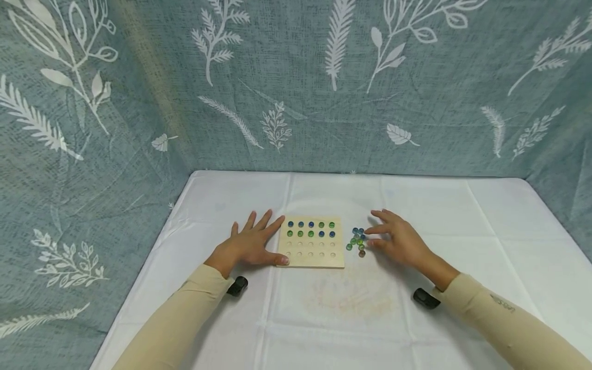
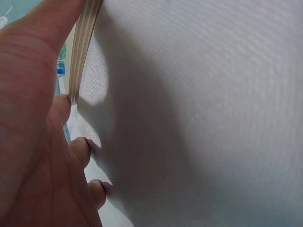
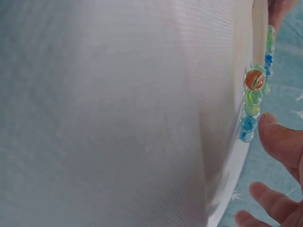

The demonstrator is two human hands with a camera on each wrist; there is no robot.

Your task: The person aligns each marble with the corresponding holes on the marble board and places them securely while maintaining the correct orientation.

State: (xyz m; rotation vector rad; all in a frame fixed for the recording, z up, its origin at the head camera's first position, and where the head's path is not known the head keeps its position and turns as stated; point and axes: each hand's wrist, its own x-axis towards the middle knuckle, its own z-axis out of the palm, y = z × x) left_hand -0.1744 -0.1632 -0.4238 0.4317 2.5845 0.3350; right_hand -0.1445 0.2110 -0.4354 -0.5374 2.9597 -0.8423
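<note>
At the far left, the scene is bordered by teal fabric printed with white leaves, and beside it the white-covered desk begins. On it the left hand is spread flat with its fingers straight; nothing is grasped. Its thumb is laid over the near left corner of the wooden board, and its index fingertip is brought to the far left corner, so the board appears to be steadied rather than gripped. A black device is worn under that wrist.

The board is placed at the middle of the desk, and four rows of five hollows are cut into it. The two far rows are filled by seated marbles: three blue and two green in the farthest, three green and two blue in the next. The two near rows are left unfilled, so the work may be judged half done, with ten hollows remaining.

Just right of the board, a cluster of loose marbles is gathered, blue at the far end and green nearer; about ten are seen, though an exact count is hard. Nearest the person, one orange-brown marble is found.

Right of these, the right hand is held with its fingers loosely bent and parted beside the cluster; no marble is seen between them.
</note>
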